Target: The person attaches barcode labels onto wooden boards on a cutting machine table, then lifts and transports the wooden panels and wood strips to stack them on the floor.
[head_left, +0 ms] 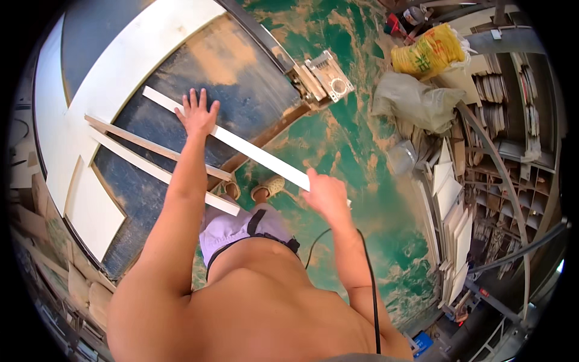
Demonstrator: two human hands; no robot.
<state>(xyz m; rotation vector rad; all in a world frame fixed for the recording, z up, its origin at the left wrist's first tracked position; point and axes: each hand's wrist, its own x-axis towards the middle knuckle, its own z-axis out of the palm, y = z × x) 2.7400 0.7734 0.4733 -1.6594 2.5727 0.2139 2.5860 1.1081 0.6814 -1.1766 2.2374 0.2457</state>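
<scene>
Workshop floor is green, dusted with sawdust; dark round tabletop (181,78) on the left carries loose white strips (151,169). Left hand (197,113) lies flat, fingers spread, pinning a long white strip (241,146) to the top. Right hand (324,194) seems curled around the strip's overhanging end, likely to steady it; fingers partly hidden.

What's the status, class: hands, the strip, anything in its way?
Left hand flat on the white strip. Right hand grips its near end. Two more strips lie beside it on the dark table.

One head-worn fisheye view looks steeply down, close over the workbench (241,66) and floor (362,157).
</scene>
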